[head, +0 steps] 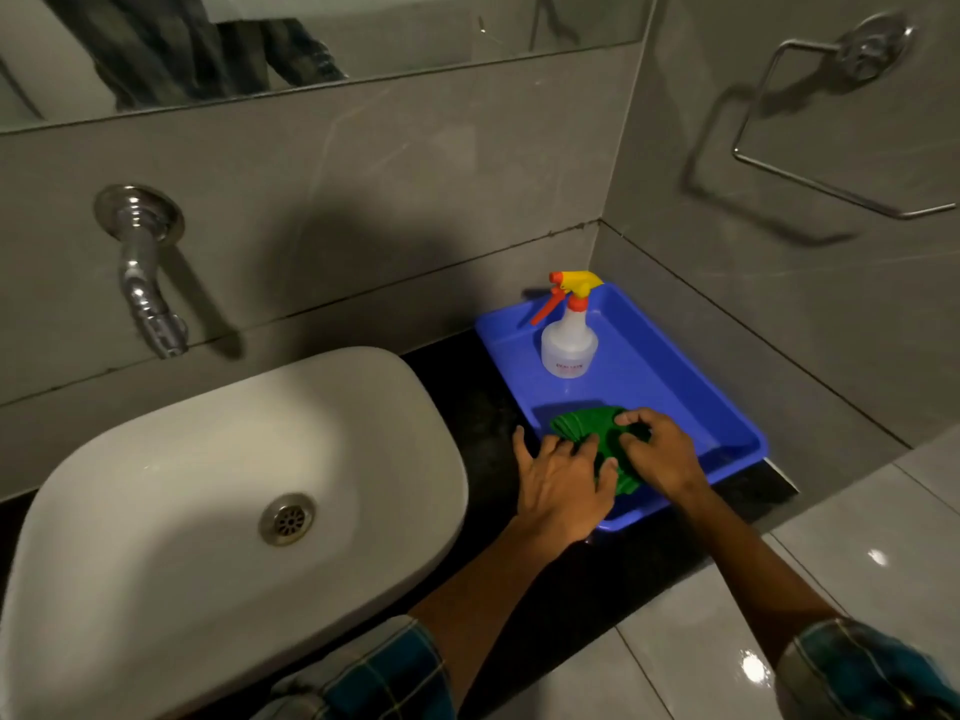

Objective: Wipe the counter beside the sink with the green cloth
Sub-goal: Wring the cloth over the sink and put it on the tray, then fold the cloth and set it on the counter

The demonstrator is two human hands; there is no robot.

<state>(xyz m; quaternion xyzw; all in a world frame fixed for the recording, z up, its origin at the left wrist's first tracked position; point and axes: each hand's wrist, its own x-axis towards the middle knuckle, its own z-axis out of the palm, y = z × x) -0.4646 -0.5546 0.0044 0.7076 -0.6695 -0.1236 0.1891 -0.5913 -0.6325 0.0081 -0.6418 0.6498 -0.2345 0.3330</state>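
A bathroom. A white basin [218, 491] is sitting on a dark counter [467, 402] under a chrome wall tap [148, 283]. Grey tiles are covering the walls, a mirror [260, 39] is hanging above, and a metal towel ring [831, 132] is hanging on the side wall.

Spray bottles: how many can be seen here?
1. The spray bottle stands upright at the far end of the blue tray. Nothing suggests another is hidden.
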